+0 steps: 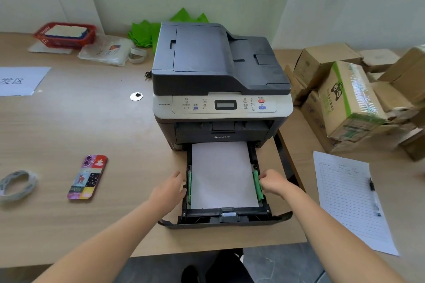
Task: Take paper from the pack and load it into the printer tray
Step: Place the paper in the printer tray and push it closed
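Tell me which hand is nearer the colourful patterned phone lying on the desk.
Left. The left hand is at the tray's left side, right of the phone; the right hand is across the tray.

White paper [222, 172] lies flat in open tray [230, 219].

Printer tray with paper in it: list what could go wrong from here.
1. Both hands, left hand and right hand, are at the green side guides; squeezing them too tight could buckle the paper, too loose could let it feed skewed.
2. The printer tray is pulled far out, overhanging the desk edge; leaning on it could strain it.
3. Fingers beside the guides may get pinched when the tray is pushed in.
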Tool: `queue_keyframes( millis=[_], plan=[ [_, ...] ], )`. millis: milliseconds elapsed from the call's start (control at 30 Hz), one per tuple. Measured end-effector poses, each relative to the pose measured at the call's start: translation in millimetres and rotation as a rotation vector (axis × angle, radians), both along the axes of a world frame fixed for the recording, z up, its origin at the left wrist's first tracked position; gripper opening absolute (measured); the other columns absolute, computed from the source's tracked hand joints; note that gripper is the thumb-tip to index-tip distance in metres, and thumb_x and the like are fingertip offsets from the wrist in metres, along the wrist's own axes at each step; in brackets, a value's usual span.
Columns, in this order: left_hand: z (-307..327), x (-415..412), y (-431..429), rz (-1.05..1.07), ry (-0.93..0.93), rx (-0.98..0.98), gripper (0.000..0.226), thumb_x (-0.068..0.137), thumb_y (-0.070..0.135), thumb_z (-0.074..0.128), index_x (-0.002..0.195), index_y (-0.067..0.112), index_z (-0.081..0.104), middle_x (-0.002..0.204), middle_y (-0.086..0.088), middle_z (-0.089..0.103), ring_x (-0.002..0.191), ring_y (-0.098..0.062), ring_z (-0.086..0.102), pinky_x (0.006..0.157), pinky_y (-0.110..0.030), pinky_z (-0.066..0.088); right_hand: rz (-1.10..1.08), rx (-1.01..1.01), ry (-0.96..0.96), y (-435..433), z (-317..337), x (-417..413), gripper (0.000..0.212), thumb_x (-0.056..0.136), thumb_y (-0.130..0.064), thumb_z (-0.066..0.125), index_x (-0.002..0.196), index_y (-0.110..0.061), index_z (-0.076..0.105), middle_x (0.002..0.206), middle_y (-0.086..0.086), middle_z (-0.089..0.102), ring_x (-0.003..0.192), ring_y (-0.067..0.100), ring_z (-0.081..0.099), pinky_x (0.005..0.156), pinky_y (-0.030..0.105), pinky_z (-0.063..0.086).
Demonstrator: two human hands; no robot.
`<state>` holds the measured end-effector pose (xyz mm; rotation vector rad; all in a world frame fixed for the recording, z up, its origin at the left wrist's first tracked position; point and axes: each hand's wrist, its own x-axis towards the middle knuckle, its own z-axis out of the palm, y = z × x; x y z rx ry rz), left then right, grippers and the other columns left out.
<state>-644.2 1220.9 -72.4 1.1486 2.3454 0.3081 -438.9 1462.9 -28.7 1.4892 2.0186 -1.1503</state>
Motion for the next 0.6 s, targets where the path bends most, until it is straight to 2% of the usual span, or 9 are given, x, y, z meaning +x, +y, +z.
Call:
queue_keyframes(
  millis=[67,167,233,267,367,467,533,600],
  plan=[
    [0.2,1.9,-1.4,0.01,0.014,0.055,0.032,0.095,0.024,0.051,0.126,0.015,0.053,0.127,0.002,0.049,0.092,-0.022,0.066,0.077,-0.041,0.056,-0.011,0.003,0.002,-1.4,2.5,-1.0,0.046,0.088,-0.002,0.038,0.131,0.003,0.053,0.131,0.021,0.056,0.114,0.032,0.058,0.101,0.042,0.05],
    [2.1,4.5,-0.9,-0.071,0.083,0.014,0.036,0.095,0.012,0.045,0.129,0.015,0.055,0.135,0.001,0.047,0.091,-0.025,0.066,0.072,-0.038,0.056,-0.023,-0.014,-0.014,-2.5,1.5,2.7,0.045,0.087,-0.001,0.038,0.129,0.004,0.054,0.132,0.022,0.057,0.116,0.034,0.059,0.1,0.043,0.05],
    [3.8,9.8,2.4,-0.115,0.135,-0.028,0.04,0.095,0.007,0.041,0.132,0.011,0.054,0.141,-0.001,0.042,0.094,-0.028,0.064,0.067,-0.034,0.05,-0.026,-0.021,-0.017,-2.9,-0.9,5.4,0.046,0.086,-0.001,0.038,0.129,0.005,0.054,0.131,0.024,0.057,0.114,0.035,0.06,0.099,0.044,0.05],
    [3.1,12.9,4.8,-0.08,0.104,-0.004,0.04,0.094,0.006,0.041,0.132,0.008,0.054,0.144,-0.003,0.039,0.099,-0.028,0.063,0.07,-0.031,0.047,-0.03,-0.024,-0.015,-3.6,-1.0,6.3,0.047,0.086,-0.001,0.037,0.129,0.005,0.053,0.13,0.025,0.057,0.111,0.034,0.061,0.096,0.042,0.051],
    [0.1,17.5,12.0,0.258,-0.206,0.104,0.036,0.092,0.005,0.048,0.126,0.0,0.06,0.151,-0.011,0.03,0.127,-0.027,0.048,0.092,-0.024,0.039,-0.061,-0.033,-0.007,-6.5,1.3,7.2,0.05,0.086,-0.001,0.036,0.133,0.004,0.049,0.126,0.023,0.059,0.096,0.027,0.059,0.083,0.034,0.049],
    [0.3,25.9,18.9,0.605,-0.516,0.153,0.029,0.084,0.002,0.052,0.105,0.009,0.071,0.153,-0.014,0.026,0.142,-0.029,0.028,0.111,-0.035,0.033,-0.112,-0.029,0.031,-15.3,5.8,4.1,0.05,0.082,0.0,0.037,0.129,-0.003,0.052,0.105,0.017,0.061,0.08,0.023,0.054,0.07,0.029,0.042],
    [3.4,32.6,21.3,0.695,-0.57,0.156,0.032,0.078,-0.003,0.052,0.102,0.007,0.072,0.153,-0.01,0.027,0.141,-0.03,0.029,0.111,-0.04,0.035,-0.145,0.005,0.059,-20.5,4.5,2.1,0.049,0.079,0.001,0.038,0.125,0.0,0.056,0.094,0.017,0.062,0.073,0.022,0.047,0.065,0.028,0.035],
    [11.5,35.2,23.5,0.744,-0.626,0.14,0.036,0.072,-0.005,0.052,0.101,0.005,0.072,0.152,-0.008,0.03,0.138,-0.031,0.032,0.11,-0.044,0.038,-0.172,0.025,0.082,-22.4,0.2,1.7,0.053,0.079,-0.001,0.039,0.13,0.006,0.052,0.095,0.019,0.062,0.074,0.023,0.046,0.065,0.029,0.033]
  ],
)
